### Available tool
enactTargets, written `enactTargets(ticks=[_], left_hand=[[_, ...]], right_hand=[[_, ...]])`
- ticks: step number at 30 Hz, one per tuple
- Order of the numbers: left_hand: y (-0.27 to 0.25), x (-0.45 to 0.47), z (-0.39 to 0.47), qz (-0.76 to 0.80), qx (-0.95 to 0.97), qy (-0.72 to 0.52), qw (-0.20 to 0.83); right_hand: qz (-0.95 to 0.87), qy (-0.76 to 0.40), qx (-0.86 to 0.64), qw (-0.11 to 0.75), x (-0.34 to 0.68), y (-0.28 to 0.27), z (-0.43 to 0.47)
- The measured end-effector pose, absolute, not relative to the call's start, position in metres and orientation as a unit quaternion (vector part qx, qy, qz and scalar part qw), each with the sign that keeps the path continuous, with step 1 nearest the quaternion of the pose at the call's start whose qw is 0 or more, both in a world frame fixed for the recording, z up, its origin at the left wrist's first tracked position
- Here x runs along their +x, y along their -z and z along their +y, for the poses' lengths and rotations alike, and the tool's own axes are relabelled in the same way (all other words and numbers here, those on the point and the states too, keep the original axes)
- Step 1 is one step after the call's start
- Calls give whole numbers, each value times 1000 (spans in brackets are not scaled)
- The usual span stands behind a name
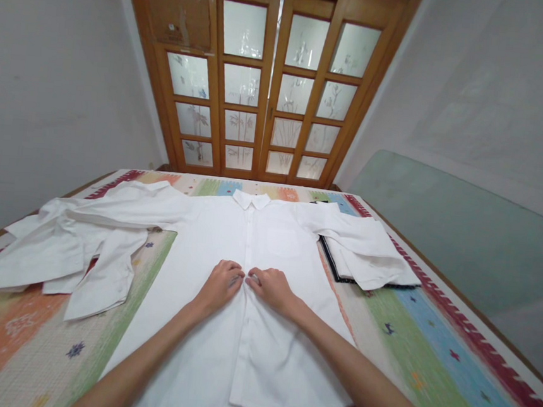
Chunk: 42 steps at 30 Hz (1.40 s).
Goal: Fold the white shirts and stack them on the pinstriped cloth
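A white button-up shirt (193, 342) lies spread front side up, its collar (251, 200) at the far end and its sleeves out to both sides. At the middle of its front, my left hand (221, 283) pinches the button placket. My right hand (273, 287) grips the same strip from the other side, fingertips almost touching those of the left. Above my hands the front edges lie closed together. Below them the placket runs loose toward me, with small creases on the right panel. Any button between my fingertips is hidden.
Another white garment (53, 254) lies loosely heaped at the left, partly under the left sleeve. A folded stack with black cloth (330, 259) sits beneath the right sleeve. A colourful striped cover (411, 342) lies below everything. Wooden doors with glass panes (243, 87) stand beyond.
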State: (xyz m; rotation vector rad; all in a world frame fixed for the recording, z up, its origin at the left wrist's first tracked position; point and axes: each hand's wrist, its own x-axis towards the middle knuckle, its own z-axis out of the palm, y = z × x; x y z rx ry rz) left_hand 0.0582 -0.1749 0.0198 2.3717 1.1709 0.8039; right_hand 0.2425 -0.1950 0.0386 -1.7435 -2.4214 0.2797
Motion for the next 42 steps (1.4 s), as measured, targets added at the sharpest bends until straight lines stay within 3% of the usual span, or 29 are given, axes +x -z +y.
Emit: enactTargets(ticks=[7, 14, 27, 29, 36, 42], left_hand=[[-3, 44, -170, 462, 843, -260, 95], [5, -3, -159, 542, 821, -178, 24], [4, -30, -157, 581, 804, -124, 3], [3, -30, -157, 584, 803, -118, 5], [2, -37, -159, 603, 791, -100, 0], [5, -42, -158, 607, 787, -111, -6]], right_hand=[[-829, -26, -559, 4, 219, -34, -187], [-865, 11, -479, 147, 240, -20, -218], [-921, -75, -368, 104, 281, -31, -307], [-909, -63, -399, 103, 290, -24, -311], [-683, 46, -718, 125, 352, 24, -306], [-653, 76, -742, 130, 371, 39, -339]])
